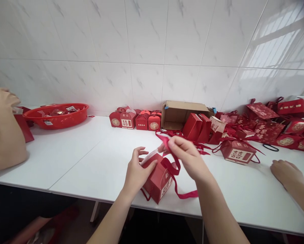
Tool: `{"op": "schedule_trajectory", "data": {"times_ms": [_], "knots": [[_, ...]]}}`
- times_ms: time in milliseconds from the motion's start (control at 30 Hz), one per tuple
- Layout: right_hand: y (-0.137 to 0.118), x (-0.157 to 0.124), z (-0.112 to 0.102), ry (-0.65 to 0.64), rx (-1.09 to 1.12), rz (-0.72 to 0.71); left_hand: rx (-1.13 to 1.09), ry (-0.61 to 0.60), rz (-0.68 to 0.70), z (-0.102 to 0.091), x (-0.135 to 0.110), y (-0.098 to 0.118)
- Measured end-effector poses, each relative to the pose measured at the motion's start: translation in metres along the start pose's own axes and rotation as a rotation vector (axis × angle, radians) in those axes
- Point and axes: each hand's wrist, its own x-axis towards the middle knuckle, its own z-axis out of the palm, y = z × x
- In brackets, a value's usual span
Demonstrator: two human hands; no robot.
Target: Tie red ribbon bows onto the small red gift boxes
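Observation:
A red gift box point(155, 183) with a printed white panel stands on the white table near its front edge, turned at an angle. My left hand point(137, 171) is wrapped round the box's left side, its thumb on the top. My right hand point(188, 156) is above the box, thumb and fingers pinched on a dark red ribbon point(176, 169). One length of the ribbon curls over the box top and trails onto the table to the right. A thin cord handle point(146, 195) hangs low at the box's left side. My right fingertips partly cover the box's far edge.
Behind are small red boxes point(142, 122), an open carton point(174, 117) and a heap of red packaging point(265, 127). A finished-looking box point(237, 152) sits to the right, near another person's hand point(287, 173). At left are a red basket point(57, 120) and another person's arm point(8, 135).

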Motion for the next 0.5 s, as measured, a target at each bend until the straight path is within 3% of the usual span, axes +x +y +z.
{"op": "schedule_trajectory", "data": {"times_ms": [100,200,500], "knots": [[0.019,0.007,0.007,-0.165,-0.096,0.173,-0.083,-0.048,-0.013,0.001,0.0,-0.005],[0.03,0.008,0.013,-0.118,-0.16,0.193,-0.178,-0.083,-0.024,0.001,0.0,-0.007],[0.039,0.009,0.017,-0.073,-0.203,0.257,-0.316,0.012,-0.121,-0.009,-0.001,-0.001]]}}
